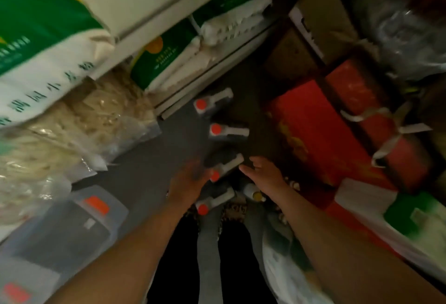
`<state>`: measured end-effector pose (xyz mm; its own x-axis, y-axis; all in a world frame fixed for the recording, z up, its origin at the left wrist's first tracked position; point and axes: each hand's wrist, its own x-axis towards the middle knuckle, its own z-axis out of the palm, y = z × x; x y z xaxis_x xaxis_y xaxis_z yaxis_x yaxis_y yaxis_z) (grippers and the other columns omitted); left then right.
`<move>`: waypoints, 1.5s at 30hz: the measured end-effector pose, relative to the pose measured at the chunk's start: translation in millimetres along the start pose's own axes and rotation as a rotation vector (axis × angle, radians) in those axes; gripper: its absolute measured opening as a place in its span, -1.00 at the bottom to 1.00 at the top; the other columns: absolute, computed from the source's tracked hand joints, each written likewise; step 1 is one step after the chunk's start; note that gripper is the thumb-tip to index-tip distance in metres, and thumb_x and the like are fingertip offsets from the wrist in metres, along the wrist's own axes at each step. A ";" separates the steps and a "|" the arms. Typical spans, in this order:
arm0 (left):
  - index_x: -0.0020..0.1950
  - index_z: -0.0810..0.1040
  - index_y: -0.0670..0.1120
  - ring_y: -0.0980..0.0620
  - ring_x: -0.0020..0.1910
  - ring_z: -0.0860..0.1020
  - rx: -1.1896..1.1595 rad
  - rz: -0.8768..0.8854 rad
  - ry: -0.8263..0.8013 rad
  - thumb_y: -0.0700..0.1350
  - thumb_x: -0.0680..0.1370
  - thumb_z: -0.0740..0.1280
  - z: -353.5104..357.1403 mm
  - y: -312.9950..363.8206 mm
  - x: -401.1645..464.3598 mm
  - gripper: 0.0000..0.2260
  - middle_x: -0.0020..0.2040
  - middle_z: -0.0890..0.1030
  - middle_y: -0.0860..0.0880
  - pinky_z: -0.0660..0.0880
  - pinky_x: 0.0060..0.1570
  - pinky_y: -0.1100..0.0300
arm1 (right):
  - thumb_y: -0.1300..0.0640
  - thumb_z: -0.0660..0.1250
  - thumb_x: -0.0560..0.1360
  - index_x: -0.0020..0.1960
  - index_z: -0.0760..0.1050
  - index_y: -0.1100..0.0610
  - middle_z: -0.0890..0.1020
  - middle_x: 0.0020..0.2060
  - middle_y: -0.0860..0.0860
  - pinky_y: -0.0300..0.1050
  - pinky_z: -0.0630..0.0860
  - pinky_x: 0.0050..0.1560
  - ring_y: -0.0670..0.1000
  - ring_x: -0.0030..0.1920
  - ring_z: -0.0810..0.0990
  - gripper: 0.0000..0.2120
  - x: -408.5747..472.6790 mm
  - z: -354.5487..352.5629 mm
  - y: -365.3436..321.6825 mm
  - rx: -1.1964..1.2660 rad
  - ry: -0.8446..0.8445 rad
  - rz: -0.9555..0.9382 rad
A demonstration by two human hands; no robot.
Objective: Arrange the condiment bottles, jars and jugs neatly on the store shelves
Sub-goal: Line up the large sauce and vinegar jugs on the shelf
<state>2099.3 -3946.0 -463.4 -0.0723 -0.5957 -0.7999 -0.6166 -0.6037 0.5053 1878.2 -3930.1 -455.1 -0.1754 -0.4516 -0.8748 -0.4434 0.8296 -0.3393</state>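
Note:
Several dark jugs with red caps and white handles stand in a row on the grey floor: the farthest jug (210, 103), a second jug (226, 131), a third jug (225, 167) and the nearest jug (213, 202). My left hand (190, 180) is at the left side of the third jug, blurred, with its fingers spread. My right hand (263, 173) reaches in from the right with straight fingers, its fingertips close to that jug's white handle. Neither hand visibly grips the jug. A small bottle with a yellow cap (253, 194) lies under my right wrist.
On the left, white shelves (169, 28) carry green-and-white sacks (41, 38) and clear bags of noodles (84, 120). Clear jugs with orange labels (79, 221) lie at lower left. Red gift boxes (321, 130) and cardboard boxes (321, 14) crowd the right side.

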 end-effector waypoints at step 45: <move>0.41 0.35 0.09 0.17 0.36 0.41 -0.301 0.335 -0.013 -0.03 0.55 0.36 89.6 -146.2 191.2 -0.56 0.35 0.46 0.07 0.38 0.36 0.16 | -0.21 0.34 0.50 0.31 0.43 -0.32 0.57 0.12 -0.38 -0.53 0.47 -0.03 -0.40 0.12 0.53 -0.62 229.6 64.7 101.0 0.218 -0.157 -0.427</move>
<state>2105.4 -3924.2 -719.2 -0.2400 -0.7792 -0.5790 -0.3025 -0.5067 0.8073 1850.0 -3928.7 -712.6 0.1236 -0.7245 -0.6781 -0.2497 0.6386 -0.7279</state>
